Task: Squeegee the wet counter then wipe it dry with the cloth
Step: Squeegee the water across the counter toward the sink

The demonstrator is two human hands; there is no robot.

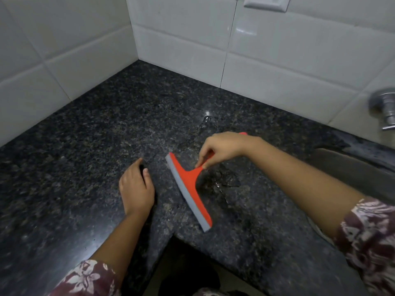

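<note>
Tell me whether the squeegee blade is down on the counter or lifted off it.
Down: the squeegee has its grey blade edge lying along the dark granite counter, with the right hand gripping its orange handle.

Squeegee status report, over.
Right hand grips squeegee handle, blade on counter. Left hand flat, empty. Water behind blade. No cloth visible.

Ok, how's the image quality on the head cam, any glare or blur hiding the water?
Head view: dim overall; a bright glare spot on the wet patch of the counter; tap at the right edge blurred; wide-angle bends the wall tiles; squeegee sharp.
</note>
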